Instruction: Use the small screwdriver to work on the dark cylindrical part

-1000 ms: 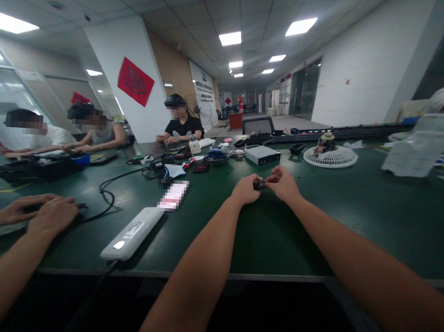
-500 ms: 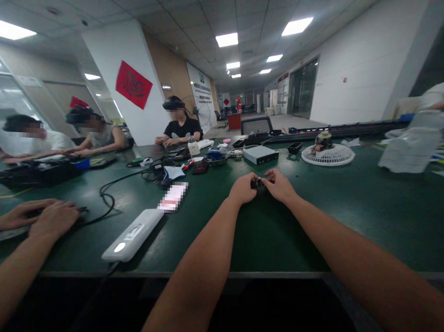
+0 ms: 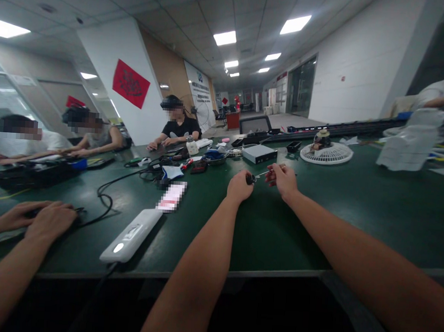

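My left hand (image 3: pixel 239 186) is closed around a small black handle (image 3: pixel 250 178). A thin metal shaft (image 3: pixel 264 174) runs from that handle towards my right hand (image 3: pixel 283 181), whose fingertips pinch it. The two look like a small screwdriver, though the picture is too small to be sure. Both hands are raised a little above the green table mat (image 3: pixel 278 224). The handle is mostly hidden by my left fingers.
A co-worker's hands (image 3: pixel 49 219) rest at the lower left, near a black cable (image 3: pixel 105 199) and a white oblong device (image 3: pixel 131 235). Ahead stand a grey metal box (image 3: pixel 259 154) and a white round fan guard (image 3: pixel 326 153). Several people sit along the table.
My hands have moved apart; before they met around the small black part. The thin metal shaft now shows between them. The view has tilted slightly.
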`<state>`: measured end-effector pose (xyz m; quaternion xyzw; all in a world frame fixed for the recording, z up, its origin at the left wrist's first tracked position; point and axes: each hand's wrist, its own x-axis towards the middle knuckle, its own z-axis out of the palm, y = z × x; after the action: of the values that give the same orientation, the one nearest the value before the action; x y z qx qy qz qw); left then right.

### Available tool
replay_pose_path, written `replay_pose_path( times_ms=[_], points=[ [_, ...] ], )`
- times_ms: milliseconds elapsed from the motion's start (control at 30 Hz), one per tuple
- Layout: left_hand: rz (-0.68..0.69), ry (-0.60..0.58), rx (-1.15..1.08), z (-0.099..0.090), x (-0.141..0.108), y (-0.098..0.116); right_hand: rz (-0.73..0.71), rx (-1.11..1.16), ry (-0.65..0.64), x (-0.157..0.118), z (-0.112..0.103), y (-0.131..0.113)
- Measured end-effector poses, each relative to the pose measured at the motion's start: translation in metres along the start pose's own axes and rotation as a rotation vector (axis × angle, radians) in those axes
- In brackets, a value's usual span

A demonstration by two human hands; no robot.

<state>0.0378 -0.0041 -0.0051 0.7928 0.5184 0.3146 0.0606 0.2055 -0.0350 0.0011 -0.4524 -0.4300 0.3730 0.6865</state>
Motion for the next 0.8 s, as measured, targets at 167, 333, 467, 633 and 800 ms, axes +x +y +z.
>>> replay_pose_path(
  times_ms=[167,333,467,633,800],
  points=[
    [0.020,-0.001,-0.018,0.0021,0.0008,-0.0020,-0.042,-0.149,-0.035,0.0011,-0.0003,0.0020],
    [0.059,-0.032,-0.030,0.0022,0.0004,-0.0041,0.004,-0.100,-0.070,0.0017,-0.0001,0.0036],
    [0.057,-0.013,-0.001,0.0029,-0.0007,-0.0039,-0.005,-0.187,-0.044,0.0041,-0.0017,0.0056],
    [0.060,-0.019,-0.023,0.0044,-0.0001,-0.0068,0.061,-0.142,-0.092,0.0018,-0.0010,0.0036],
    [0.068,-0.042,-0.055,0.0056,0.0010,-0.0089,0.109,-0.062,-0.075,-0.0022,0.0006,0.0013]
  ],
)
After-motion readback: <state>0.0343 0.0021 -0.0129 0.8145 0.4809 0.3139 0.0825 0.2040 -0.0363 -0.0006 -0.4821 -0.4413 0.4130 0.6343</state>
